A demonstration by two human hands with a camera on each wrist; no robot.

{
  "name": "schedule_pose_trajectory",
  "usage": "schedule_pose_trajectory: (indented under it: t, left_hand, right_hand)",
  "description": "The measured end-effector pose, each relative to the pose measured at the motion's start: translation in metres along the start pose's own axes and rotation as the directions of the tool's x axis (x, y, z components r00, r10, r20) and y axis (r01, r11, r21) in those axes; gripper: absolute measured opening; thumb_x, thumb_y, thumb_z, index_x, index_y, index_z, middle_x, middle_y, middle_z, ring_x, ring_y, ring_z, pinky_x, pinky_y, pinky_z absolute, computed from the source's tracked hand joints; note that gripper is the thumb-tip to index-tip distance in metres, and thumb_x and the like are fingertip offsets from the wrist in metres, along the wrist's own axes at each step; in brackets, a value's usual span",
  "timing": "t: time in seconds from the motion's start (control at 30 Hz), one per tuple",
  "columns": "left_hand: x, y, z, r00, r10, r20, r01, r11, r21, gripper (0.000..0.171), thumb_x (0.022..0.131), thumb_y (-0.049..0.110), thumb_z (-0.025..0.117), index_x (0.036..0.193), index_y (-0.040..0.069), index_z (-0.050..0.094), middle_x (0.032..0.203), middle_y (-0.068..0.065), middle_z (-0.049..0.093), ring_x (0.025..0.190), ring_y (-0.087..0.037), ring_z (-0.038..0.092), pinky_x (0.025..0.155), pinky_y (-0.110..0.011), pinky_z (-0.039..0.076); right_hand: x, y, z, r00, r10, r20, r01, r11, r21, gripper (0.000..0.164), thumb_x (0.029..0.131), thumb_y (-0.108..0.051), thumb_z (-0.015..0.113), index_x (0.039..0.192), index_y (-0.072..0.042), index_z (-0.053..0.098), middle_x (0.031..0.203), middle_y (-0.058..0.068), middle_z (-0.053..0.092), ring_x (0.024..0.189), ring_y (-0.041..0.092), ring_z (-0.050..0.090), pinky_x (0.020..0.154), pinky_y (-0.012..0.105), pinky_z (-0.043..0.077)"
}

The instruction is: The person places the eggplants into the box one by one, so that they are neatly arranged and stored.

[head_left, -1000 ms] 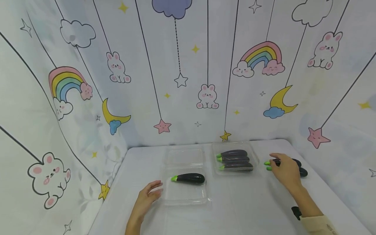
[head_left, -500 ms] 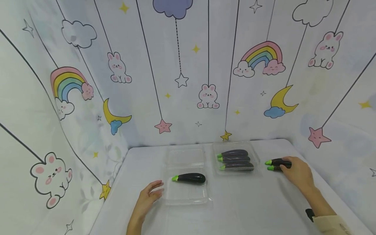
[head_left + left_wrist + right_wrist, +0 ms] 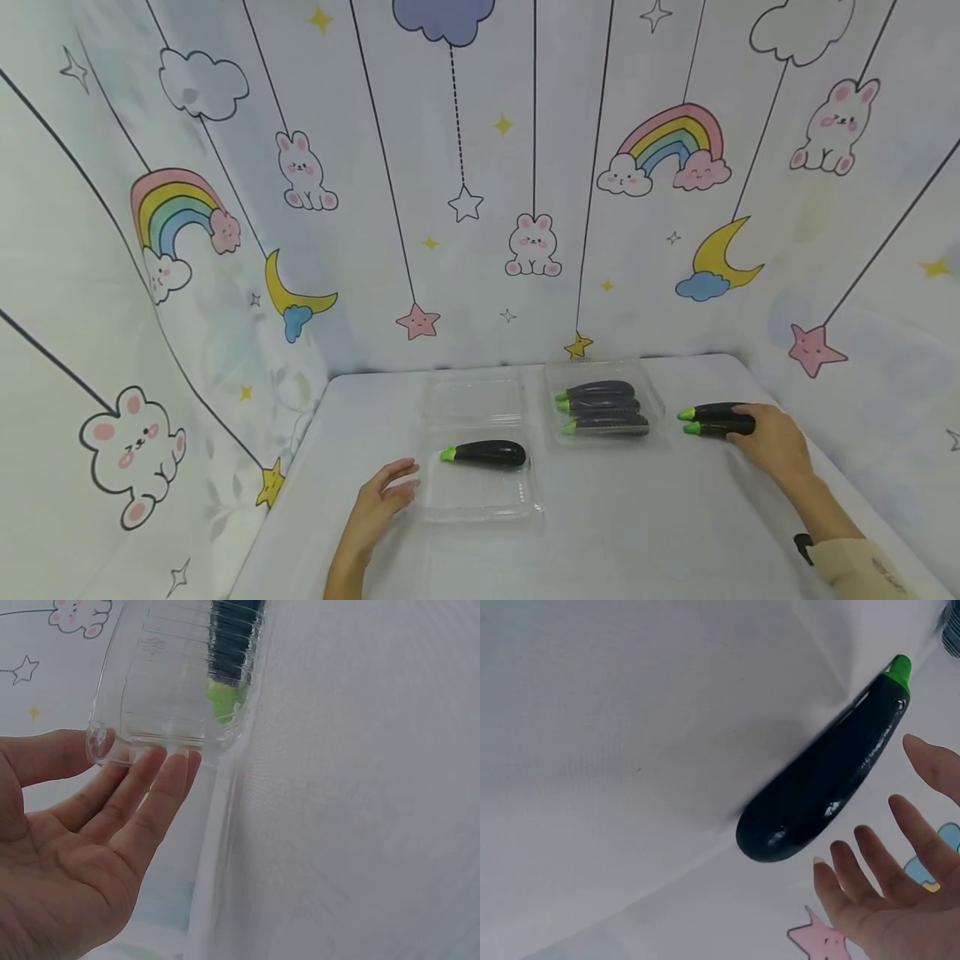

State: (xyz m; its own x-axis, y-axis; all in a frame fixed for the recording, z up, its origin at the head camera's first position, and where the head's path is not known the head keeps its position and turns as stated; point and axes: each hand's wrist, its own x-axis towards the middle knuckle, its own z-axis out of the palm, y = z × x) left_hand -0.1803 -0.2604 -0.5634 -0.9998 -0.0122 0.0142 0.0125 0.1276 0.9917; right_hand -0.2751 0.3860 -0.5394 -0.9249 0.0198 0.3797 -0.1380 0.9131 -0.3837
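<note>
A clear plastic clamshell box [image 3: 480, 513] lies with its lid folded back, one dark eggplant [image 3: 491, 453] with a bright green stem end inside. At its left end is my left hand [image 3: 375, 504], fingers and thumb apart; in the left wrist view the fingertips of that hand [image 3: 82, 847] rest at the box's end wall. On the right, two more eggplants [image 3: 708, 427] lie side by side, stems to the left. My right hand [image 3: 772, 446] is over their thick ends. In the right wrist view its fingers are spread beside an eggplant [image 3: 825, 772], with a gap between.
A second clear box [image 3: 600, 442] holding several eggplants stands between the open box and the loose pair. Behind the white table [image 3: 637, 525] hangs a white cloth printed with rabbits, stars and rainbows. The table's right edge runs close by my right hand.
My right hand has moved to the right, from the stem ends of the loose eggplants to their thick ends. The left hand and the boxes stay where they were.
</note>
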Motion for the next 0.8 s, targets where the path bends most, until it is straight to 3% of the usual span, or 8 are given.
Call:
schedule_pose_trajectory:
  t: [0.2,0.47,0.8]
  left_hand:
    - [0.001,-0.001,0.0,0.999,-0.034,-0.01,0.034,0.999,-0.021,0.048,0.098,-0.002,0.065,0.145,0.001,0.056,0.143,-0.017,0.062,0.128,-0.039,0.062,0.093,-0.024,0.058]
    - [0.001,-0.001,0.0,1.0,-0.024,-0.01,0.024,1.0,0.0,0.046,0.099,0.002,0.066,0.145,0.005,0.057,0.143,-0.014,0.063,0.129,-0.037,0.062,0.097,-0.029,0.058]
    - [-0.001,0.001,0.0,1.0,-0.014,0.017,0.014,1.0,-0.004,0.047,0.1,0.001,0.063,0.146,0.001,0.054,0.145,-0.019,0.059,0.131,-0.04,0.06,0.097,-0.028,0.058]
  right_hand:
    - [0.001,0.005,0.002,1.0,-0.016,0.006,0.016,1.0,-0.026,0.05,0.075,-0.005,0.085,0.12,0.011,0.068,0.119,0.046,0.059,0.106,0.069,0.055,0.081,0.075,0.048]
    - [0.001,0.011,0.001,0.995,0.065,0.077,-0.056,0.992,-0.11,0.048,0.073,-0.005,0.084,0.116,0.01,0.069,0.119,0.046,0.058,0.099,0.069,0.051,0.071,0.074,0.049]
    - [0.001,0.012,0.003,0.993,0.086,0.079,-0.072,0.983,-0.167,0.038,0.07,0.003,0.069,0.108,0.006,0.073,0.114,0.042,0.06,0.099,0.066,0.05,0.072,0.074,0.043]
